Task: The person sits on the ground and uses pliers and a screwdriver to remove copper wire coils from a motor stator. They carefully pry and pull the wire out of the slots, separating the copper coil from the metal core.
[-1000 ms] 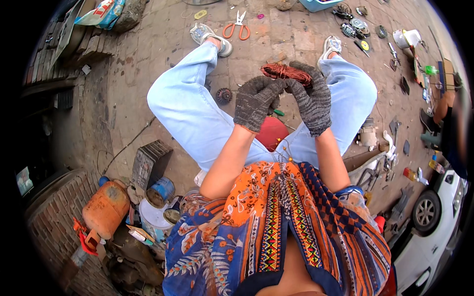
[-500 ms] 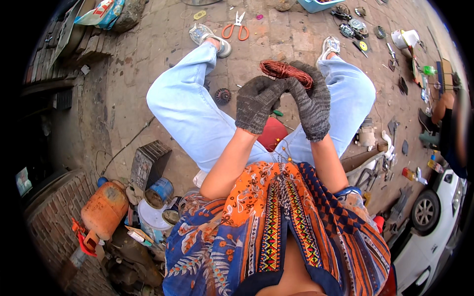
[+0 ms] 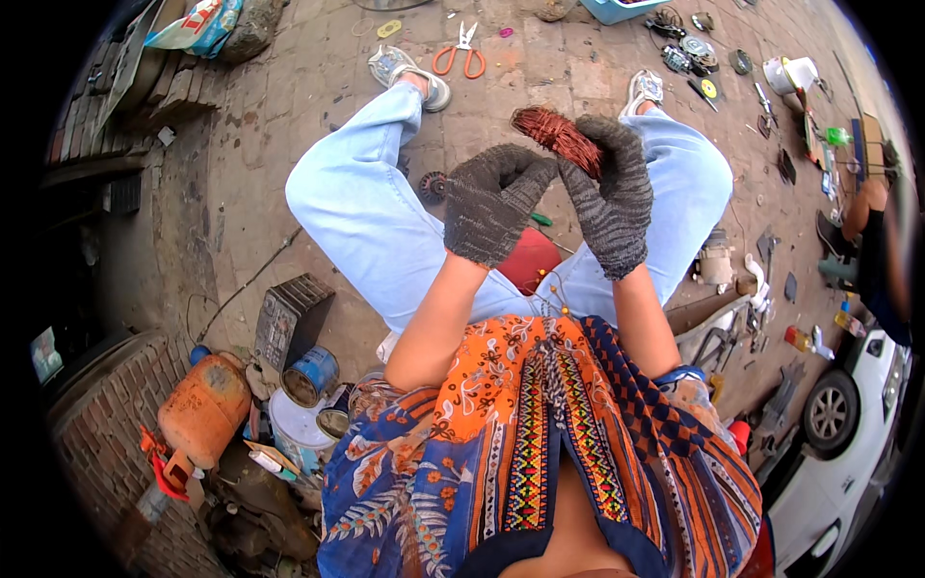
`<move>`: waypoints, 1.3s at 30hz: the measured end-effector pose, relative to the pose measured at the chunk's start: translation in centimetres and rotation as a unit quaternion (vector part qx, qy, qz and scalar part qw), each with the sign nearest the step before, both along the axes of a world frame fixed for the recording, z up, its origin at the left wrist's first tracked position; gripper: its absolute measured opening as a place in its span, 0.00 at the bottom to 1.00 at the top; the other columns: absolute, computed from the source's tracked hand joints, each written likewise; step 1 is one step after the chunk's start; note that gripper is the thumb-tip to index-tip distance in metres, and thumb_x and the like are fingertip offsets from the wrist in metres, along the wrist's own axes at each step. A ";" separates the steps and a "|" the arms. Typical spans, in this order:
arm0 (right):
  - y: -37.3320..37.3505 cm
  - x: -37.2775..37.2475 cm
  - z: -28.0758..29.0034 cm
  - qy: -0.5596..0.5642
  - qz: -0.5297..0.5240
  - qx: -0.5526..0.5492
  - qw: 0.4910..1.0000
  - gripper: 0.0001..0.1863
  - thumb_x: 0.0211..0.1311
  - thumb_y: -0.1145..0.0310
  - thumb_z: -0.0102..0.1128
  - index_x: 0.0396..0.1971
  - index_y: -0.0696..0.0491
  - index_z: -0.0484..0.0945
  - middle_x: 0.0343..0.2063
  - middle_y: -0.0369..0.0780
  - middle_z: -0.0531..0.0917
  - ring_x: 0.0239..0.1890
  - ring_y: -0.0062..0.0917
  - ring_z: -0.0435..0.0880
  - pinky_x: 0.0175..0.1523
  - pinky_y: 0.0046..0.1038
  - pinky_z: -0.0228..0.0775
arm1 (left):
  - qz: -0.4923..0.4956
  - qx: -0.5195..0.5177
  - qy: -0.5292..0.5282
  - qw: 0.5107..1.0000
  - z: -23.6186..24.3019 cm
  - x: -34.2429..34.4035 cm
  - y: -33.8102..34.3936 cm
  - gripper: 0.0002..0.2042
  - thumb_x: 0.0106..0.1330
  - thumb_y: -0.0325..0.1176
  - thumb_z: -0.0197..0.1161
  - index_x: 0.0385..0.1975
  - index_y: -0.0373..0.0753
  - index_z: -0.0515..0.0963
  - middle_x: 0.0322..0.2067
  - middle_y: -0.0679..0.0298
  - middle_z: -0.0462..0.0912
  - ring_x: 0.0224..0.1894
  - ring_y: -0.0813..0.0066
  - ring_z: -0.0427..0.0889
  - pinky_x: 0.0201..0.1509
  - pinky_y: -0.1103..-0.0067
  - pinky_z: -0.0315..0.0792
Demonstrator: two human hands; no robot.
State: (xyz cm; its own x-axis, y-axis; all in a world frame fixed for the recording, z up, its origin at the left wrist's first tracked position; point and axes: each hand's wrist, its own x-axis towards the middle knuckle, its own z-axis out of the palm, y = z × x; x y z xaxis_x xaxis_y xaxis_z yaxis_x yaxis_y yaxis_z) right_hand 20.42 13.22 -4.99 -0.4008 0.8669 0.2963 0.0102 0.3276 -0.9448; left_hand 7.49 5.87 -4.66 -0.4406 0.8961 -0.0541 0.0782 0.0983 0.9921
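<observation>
A bundle of reddish-brown copper wire (image 3: 551, 133) is held up between my knees, tilted with its far end to the left. My right hand (image 3: 613, 197), in a dark grey knitted glove, grips the bundle's right end between fingers and thumb. Just left of it is my left hand (image 3: 493, 204) in a matching glove, its fingers curled in toward the thumb, apart from the bundle. Whatever those left fingertips may pinch is hidden or too thin to make out.
Orange-handled shears (image 3: 461, 56) lie on the paving beyond my feet. Metal parts (image 3: 696, 56) and a white bucket (image 3: 785, 75) are at the far right. Cans (image 3: 310, 376) and a rusty orange tank (image 3: 204, 397) stand at my left. Another person's arm (image 3: 864, 207) shows at the right edge.
My left hand has drawn away left from the right hand, opening a gap between them. The wire bundle has turned in my right hand, its left end now higher.
</observation>
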 end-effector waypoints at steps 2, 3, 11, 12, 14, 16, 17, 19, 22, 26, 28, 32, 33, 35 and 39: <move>0.0 0.0 -0.1 0.013 0.004 0.000 1.000 0.21 0.51 0.80 0.61 0.47 0.57 0.68 0.43 0.39 0.74 0.46 0.23 0.75 0.53 0.25 0.68 | -0.011 -0.004 0.019 1.000 0.3 -0.3 0.2 0.09 0.53 0.33 0.65 0.26 0.33 0.80 0.22 0.58 0.81 0.23 0.74 0.79 0.29 0.78 0.72; 0.0 0.1 -0.1 0.020 0.012 -0.008 1.000 0.21 0.51 0.80 0.61 0.47 0.57 0.68 0.44 0.39 0.74 0.46 0.23 0.75 0.53 0.25 0.68 | -0.020 -0.006 0.039 0.999 0.4 -0.5 0.2 0.09 0.53 0.33 0.65 0.26 0.33 0.80 0.22 0.58 0.81 0.23 0.73 0.79 0.29 0.78 0.72; 0.1 0.5 1.0 0.119 0.058 -0.204 0.970 0.21 0.51 0.77 0.63 0.45 0.58 0.68 0.42 0.41 0.75 0.45 0.22 0.75 0.52 0.25 0.69 | -0.070 -0.049 0.013 0.996 2.0 -1.3 0.5 0.08 0.53 0.33 0.65 0.26 0.34 0.80 0.22 0.59 0.81 0.23 0.74 0.79 0.29 0.78 0.72; 0.1 0.4 1.1 0.096 0.047 -0.210 0.972 0.21 0.52 0.76 0.63 0.45 0.58 0.68 0.42 0.41 0.75 0.44 0.22 0.75 0.51 0.25 0.69 | -0.075 -0.026 0.000 0.997 1.9 -1.2 0.4 0.07 0.54 0.32 0.65 0.27 0.34 0.80 0.22 0.62 0.80 0.23 0.79 0.76 0.28 0.81 0.70; 0.1 0.1 1.2 0.050 0.025 -0.219 0.974 0.21 0.52 0.73 0.64 0.45 0.59 0.68 0.40 0.40 0.76 0.43 0.22 0.76 0.50 0.25 0.69 | -0.087 0.021 -0.027 0.996 1.4 -1.0 0.3 0.06 0.56 0.30 0.64 0.28 0.35 0.80 0.21 0.69 0.78 0.24 0.88 0.71 0.26 0.86 0.66; 0.1 0.0 1.4 0.024 0.012 -0.204 0.979 0.20 0.53 0.72 0.64 0.45 0.59 0.68 0.39 0.40 0.77 0.41 0.22 0.76 0.48 0.24 0.70 | -0.094 -0.015 -0.022 0.995 1.8 -1.1 0.3 0.06 0.56 0.30 0.64 0.30 0.34 0.80 0.23 0.67 0.80 0.26 0.86 0.73 0.29 0.86 0.67; 0.1 -0.1 1.6 0.011 0.005 -0.196 0.981 0.20 0.53 0.72 0.64 0.45 0.59 0.68 0.38 0.40 0.77 0.41 0.22 0.76 0.48 0.24 0.71 | -0.098 -0.033 -0.020 0.994 1.9 -1.1 0.3 0.07 0.56 0.29 0.64 0.30 0.34 0.80 0.25 0.66 0.81 0.27 0.86 0.74 0.30 0.85 0.68; 0.0 -0.3 2.0 0.032 -0.012 -0.246 0.969 0.19 0.53 0.72 0.63 0.44 0.60 0.69 0.38 0.40 0.78 0.41 0.21 0.76 0.47 0.23 0.71 | -0.059 -0.009 -0.025 0.998 1.7 -0.7 0.5 0.07 0.54 0.31 0.65 0.27 0.34 0.80 0.23 0.64 0.80 0.24 0.82 0.75 0.28 0.82 0.69; 0.0 -0.6 1.5 0.049 -0.043 -0.242 0.968 0.17 0.55 0.71 0.62 0.42 0.61 0.71 0.37 0.41 0.78 0.38 0.21 0.78 0.43 0.22 0.73 | -0.034 0.017 -0.032 0.999 0.9 -0.2 0.7 0.07 0.54 0.32 0.64 0.26 0.35 0.80 0.22 0.63 0.80 0.22 0.81 0.75 0.27 0.82 0.69; 0.5 -0.8 1.4 0.144 -0.066 -0.316 0.935 0.14 0.57 0.71 0.60 0.41 0.61 0.73 0.34 0.42 0.80 0.33 0.23 0.80 0.38 0.21 0.75 | -0.030 0.006 -0.153 0.988 0.9 0.2 0.8 0.07 0.58 0.33 0.62 0.29 0.35 0.79 0.21 0.66 0.78 0.21 0.83 0.73 0.25 0.84 0.67; 1.1 -0.7 1.1 0.174 -0.068 -0.336 0.923 0.14 0.57 0.70 0.60 0.40 0.62 0.73 0.33 0.42 0.80 0.30 0.24 0.81 0.35 0.21 0.75 | -0.048 0.027 -0.226 0.972 0.1 0.2 0.6 0.08 0.61 0.32 0.59 0.32 0.34 0.78 0.19 0.67 0.76 0.21 0.83 0.71 0.23 0.85 0.64; 1.2 -0.6 0.9 0.197 -0.043 -0.339 0.919 0.14 0.58 0.68 0.59 0.39 0.62 0.74 0.32 0.42 0.80 0.28 0.23 0.81 0.33 0.19 0.75 | -0.050 0.038 -0.264 0.962 -0.9 0.7 0.3 0.08 0.63 0.33 0.57 0.33 0.35 0.77 0.18 0.69 0.74 0.19 0.85 0.69 0.21 0.87 0.60; 1.2 -0.6 0.8 0.183 -0.034 -0.326 0.927 0.14 0.58 0.68 0.59 0.39 0.62 0.74 0.32 0.42 0.80 0.28 0.23 0.80 0.32 0.19 0.75 | -0.055 0.011 -0.271 0.961 -0.8 0.6 0.4 0.08 0.63 0.33 0.57 0.32 0.35 0.78 0.19 0.69 0.74 0.19 0.85 0.68 0.21 0.87 0.60; 1.3 -0.3 0.5 0.164 -0.019 -0.322 0.932 0.14 0.58 0.67 0.59 0.39 0.62 0.74 0.32 0.41 0.80 0.27 0.22 0.80 0.32 0.18 0.74 | -0.064 -0.041 -0.284 0.956 -0.5 0.2 0.5 0.07 0.62 0.33 0.57 0.32 0.36 0.78 0.19 0.69 0.74 0.19 0.86 0.68 0.20 0.87 0.60; 1.4 0.2 0.1 0.155 0.008 -0.356 0.922 0.14 0.58 0.66 0.60 0.39 0.60 0.75 0.32 0.40 0.80 0.28 0.20 0.79 0.32 0.18 0.74 | -0.061 -0.047 -0.220 0.972 -0.5 -0.1 0.9 0.07 0.60 0.32 0.59 0.33 0.35 0.77 0.19 0.69 0.75 0.19 0.86 0.69 0.22 0.87 0.62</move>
State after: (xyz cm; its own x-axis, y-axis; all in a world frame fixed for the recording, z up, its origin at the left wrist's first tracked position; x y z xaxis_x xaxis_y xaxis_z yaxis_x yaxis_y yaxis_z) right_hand 20.66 14.62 -4.88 -0.4076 0.8804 -0.2423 -0.2955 -0.3782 -0.8773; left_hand 7.36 6.80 -5.21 -0.2476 0.9221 -0.2975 -0.3357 0.2064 0.9191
